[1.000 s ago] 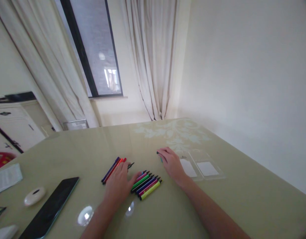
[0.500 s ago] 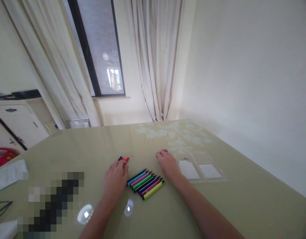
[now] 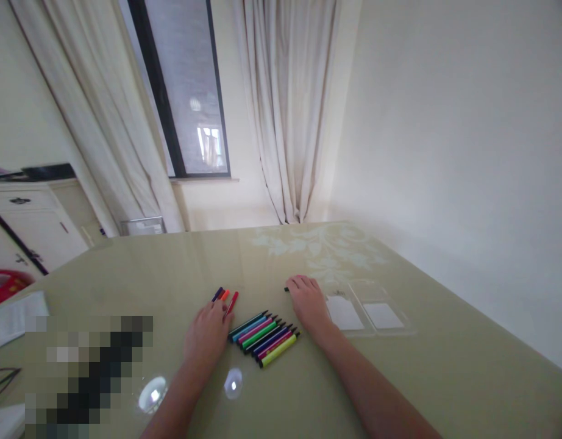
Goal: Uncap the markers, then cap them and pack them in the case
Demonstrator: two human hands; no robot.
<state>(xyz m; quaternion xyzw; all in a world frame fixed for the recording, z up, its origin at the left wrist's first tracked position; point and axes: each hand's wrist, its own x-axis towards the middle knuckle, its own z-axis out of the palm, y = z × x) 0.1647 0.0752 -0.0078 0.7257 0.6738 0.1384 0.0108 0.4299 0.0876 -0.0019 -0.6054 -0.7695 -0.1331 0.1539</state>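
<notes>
My left hand (image 3: 206,334) rests on the table with its fingers curled, closed on a red marker (image 3: 232,302). Purple and orange markers (image 3: 224,295) poke out just beyond those fingers; their lower parts are hidden. Between my hands lies a slanted row of several capped markers, among them a green marker (image 3: 261,334) and a yellow marker (image 3: 280,350) at the near end. My right hand (image 3: 308,303) is closed palm-down to the right of the row. A dark marker end (image 3: 286,289) shows at its fingertips, the rest covered by the hand.
An open clear plastic case (image 3: 370,329) with white inserts lies right of my right hand. At the left are a pale packet (image 3: 16,320), dark-framed glasses (image 3: 4,383) and a blurred-out patch. A wall (image 3: 468,244) borders the table's right side.
The red marker now stands apart from the orange and purple ones at my left fingers. A dark end shows at my right fingertips, where pink showed before.
</notes>
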